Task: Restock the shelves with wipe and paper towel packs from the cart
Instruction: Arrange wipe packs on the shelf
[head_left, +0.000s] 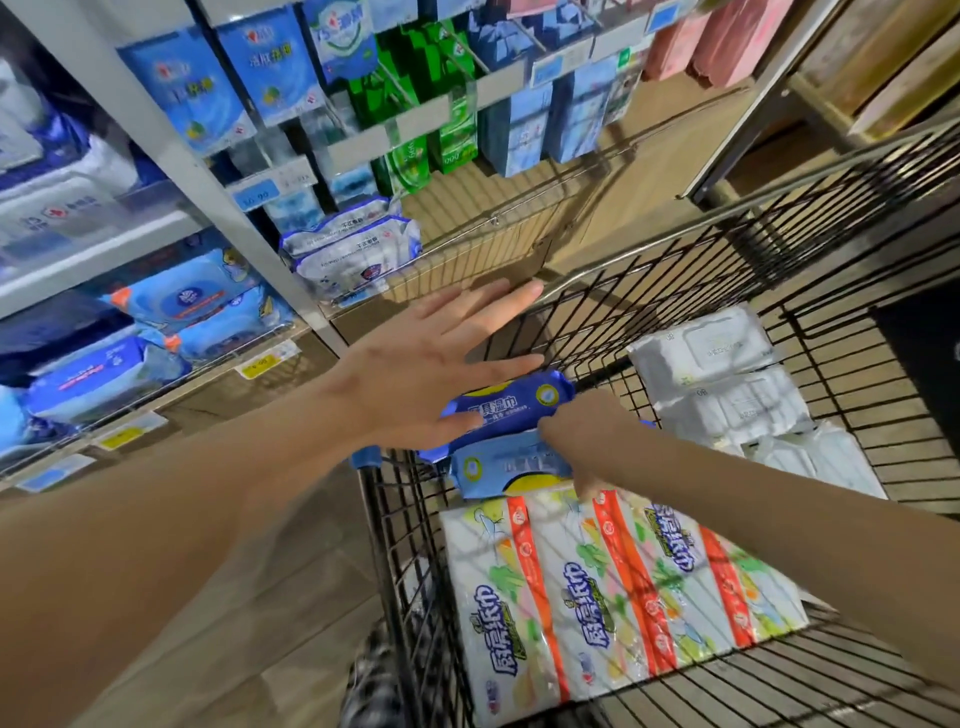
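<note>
1. Left hand (431, 364), centre frame: its grip is spread with straight fingers above the cart rim. The thumb lies on the upper blue wipe pack (506, 402) and clasps nothing.
2. Right hand (587, 431), 4 o'clock: its grip is curled over the right end of the lower blue wipe pack (506, 470), thumb at the pack's lower edge. How firm the hold is cannot be told.
3. Location of the task's things: both blue packs are inside the wire cart (410, 545), in its near-left corner. They touch each other, just above the kitchen paper towel bundle (597, 587) at 5 o'clock.
4. Hazard A: the upper pack is loose. If the lower one is lifted by one end, the upper would probably slide on the slick film and drop over the rim to the floor (311, 597) at 7 o'clock.
5. Hazard B: a soft pack held at one end may sag and snag on the wire.
6. Hazard C: the shelves (208, 379) at 10 o'clock look crowded. A forced insertion could push out the shelved wipe packs (353, 249) at 11 o'clock.
7. Count:
   - Blue wipe packs: two.
   - White wipe packs (722, 384) at 3 o'clock: three in view.
   - Paper towel bundle: one, showing three printed panels.
   - Shelved wipe packs at 11 o'clock: two, stacked.
</note>
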